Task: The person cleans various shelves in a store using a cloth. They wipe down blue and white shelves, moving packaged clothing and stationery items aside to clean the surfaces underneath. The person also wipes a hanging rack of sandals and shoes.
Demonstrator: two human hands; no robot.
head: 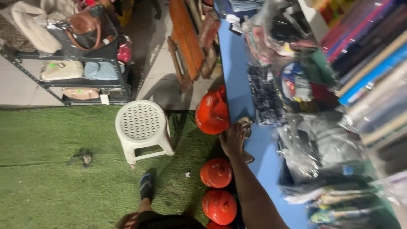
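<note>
- Right hand (232,140): flat, palm down on edge of blue counter (237,80), fingers spread over a small brownish item (246,123); whether gripped cannot be told.
- Left hand: out of view.
- Red helmets (212,113): hung along counter front, just beside the hand.
- White plastic stool (142,127): on green artificial turf (51,169).
- Packaged clothing (322,144): piled on counter.
- Metal rack (114,76) with handbags: far left.

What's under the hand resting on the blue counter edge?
Under the hand a small brownish crumpled item pokes out on the blue counter. Most of that item is covered by the hand, so its kind is unclear.
</note>
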